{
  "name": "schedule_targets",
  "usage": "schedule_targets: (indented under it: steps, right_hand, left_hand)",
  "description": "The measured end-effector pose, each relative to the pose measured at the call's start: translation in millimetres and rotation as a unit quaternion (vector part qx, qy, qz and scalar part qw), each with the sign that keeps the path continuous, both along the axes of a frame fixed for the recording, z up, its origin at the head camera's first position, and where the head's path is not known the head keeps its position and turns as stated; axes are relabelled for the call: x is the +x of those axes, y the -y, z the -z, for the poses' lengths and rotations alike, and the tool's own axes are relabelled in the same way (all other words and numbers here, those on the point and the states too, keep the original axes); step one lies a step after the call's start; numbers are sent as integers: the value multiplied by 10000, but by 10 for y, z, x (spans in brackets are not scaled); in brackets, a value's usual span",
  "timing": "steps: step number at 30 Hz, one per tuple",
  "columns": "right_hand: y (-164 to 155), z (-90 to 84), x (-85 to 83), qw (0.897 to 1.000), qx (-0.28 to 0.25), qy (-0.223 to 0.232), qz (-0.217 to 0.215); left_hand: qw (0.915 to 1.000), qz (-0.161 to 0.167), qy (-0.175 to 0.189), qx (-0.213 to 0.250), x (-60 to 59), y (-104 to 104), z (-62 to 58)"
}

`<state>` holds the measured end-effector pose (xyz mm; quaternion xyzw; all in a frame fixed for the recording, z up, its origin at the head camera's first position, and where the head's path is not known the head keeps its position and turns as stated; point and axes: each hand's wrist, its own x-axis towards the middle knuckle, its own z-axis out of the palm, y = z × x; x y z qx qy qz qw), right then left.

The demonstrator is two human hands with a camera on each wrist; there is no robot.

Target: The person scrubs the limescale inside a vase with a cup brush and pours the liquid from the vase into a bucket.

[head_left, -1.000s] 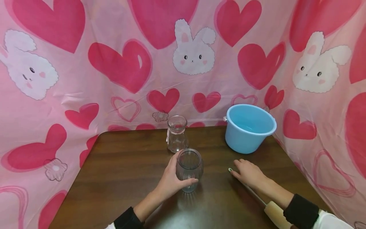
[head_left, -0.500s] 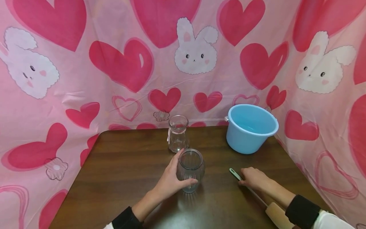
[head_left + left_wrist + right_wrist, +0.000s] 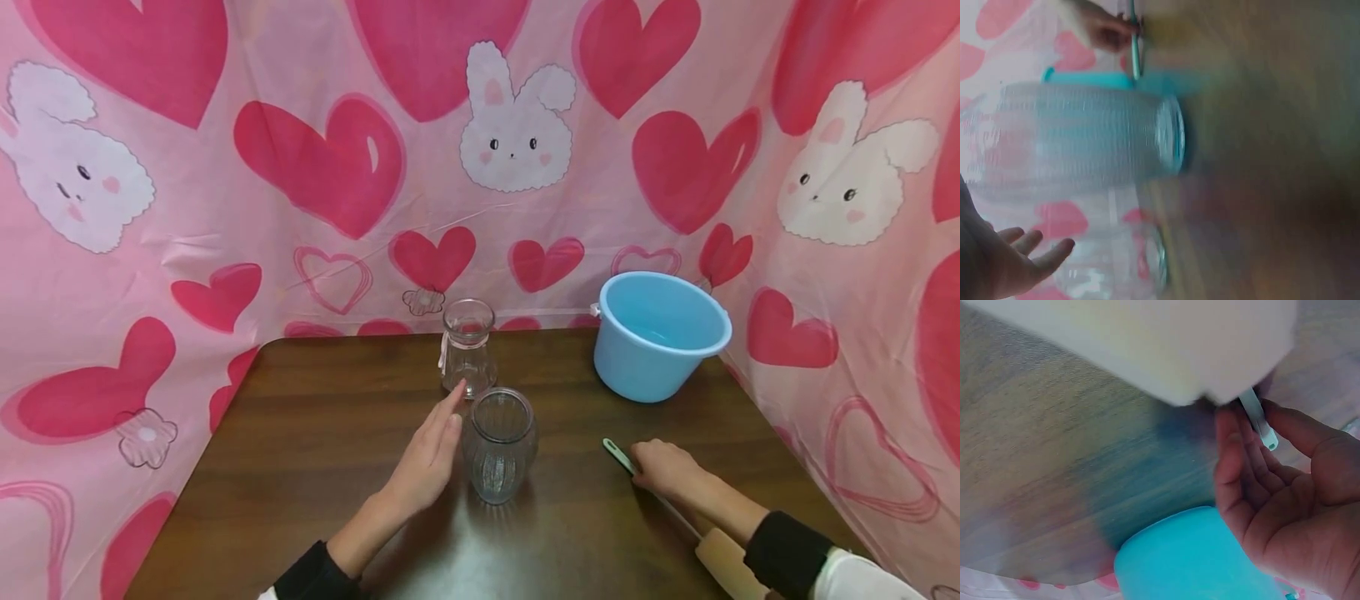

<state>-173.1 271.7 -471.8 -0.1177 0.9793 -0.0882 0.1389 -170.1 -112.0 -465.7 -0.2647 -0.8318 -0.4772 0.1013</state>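
Right hand (image 3: pixel 663 468) grip is curling round the brush handle (image 3: pixel 619 457) on the tabletop (image 3: pixel 315 450); left hand (image 3: pixel 427 454) is hovering spread beside the ribbed glass vase (image 3: pixel 498 446).

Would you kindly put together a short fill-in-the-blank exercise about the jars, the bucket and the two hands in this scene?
1. The bucket at the table's far right is light ____ in colour.
2. The ____ hand holds the green-handled brush.
3. The left hand, fingers straight, is beside the ____ of the two glass jars.
4. The number of glass jars on the table is ____.

Missing words: blue; right; nearer; two
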Motion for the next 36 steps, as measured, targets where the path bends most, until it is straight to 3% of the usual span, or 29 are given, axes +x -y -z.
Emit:
schedule_targets:
  steps: [3,7,15,19,21,31,34,36]
  right_hand:
    - [-26,-6,-22,9997,-111,-190,-137]
    - [-84,0,-71,9952,-482,-704,-481]
    - [231,-533,-1,9849,-1112,-1296,-275]
    - [352,-691,14,9732,-1638,-1590,-281]
    - [420,-807,17,9655,-1947,-1706,-273]
    - [764,-1748,-44,9154,-3088,-2527,-536]
    - [894,-1992,-29,8825,-3658,-2895,-600]
    - [991,-2124,-25,8524,-4096,-3177,-690]
  left_hand:
    - [9972,-381,-55,-640,-30,134,-35]
    - [9877,-564,119,-1454,-47,294,-80]
    - [9447,-1082,36,-3096,-18,467,-89]
    - [9324,-1170,-120,-3418,18,500,-38]
    - [9322,-1178,-141,-3419,27,504,-28]
    - [9305,-1237,29,-3449,49,538,-67]
    - [9311,-1200,71,-3444,46,536,-50]
    - [9318,-1193,73,-3428,47,531,-38]
